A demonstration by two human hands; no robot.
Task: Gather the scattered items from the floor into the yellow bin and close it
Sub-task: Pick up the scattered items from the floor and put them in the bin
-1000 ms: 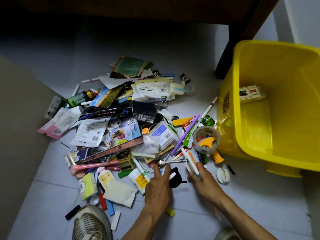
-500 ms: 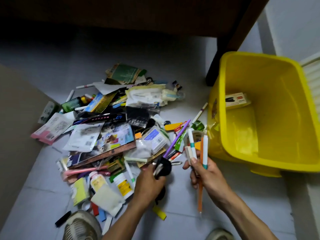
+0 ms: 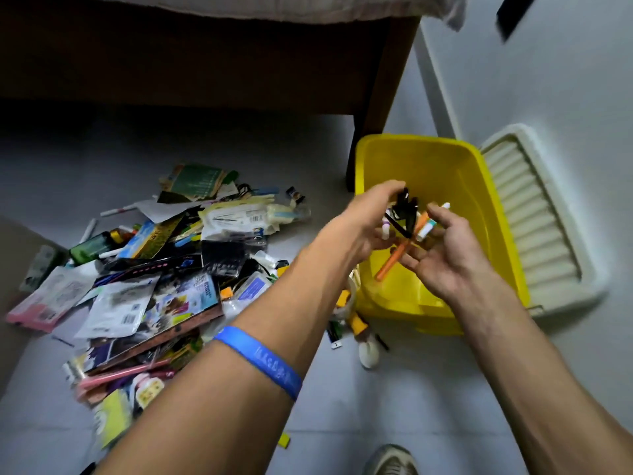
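Yellow bin: 1 | hands above: 2 | lid: 1

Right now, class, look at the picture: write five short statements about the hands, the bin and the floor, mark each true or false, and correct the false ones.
1. Both hands are over the yellow bin. True.
2. The left hand holds a black item. True.
3. The right hand is empty. False: it holds markers, one of them orange.
4. The floor pile has been cleared. False: many packets and pens lie there.
5. The white lid is on the bin. False: it leans against the wall beside the bin.
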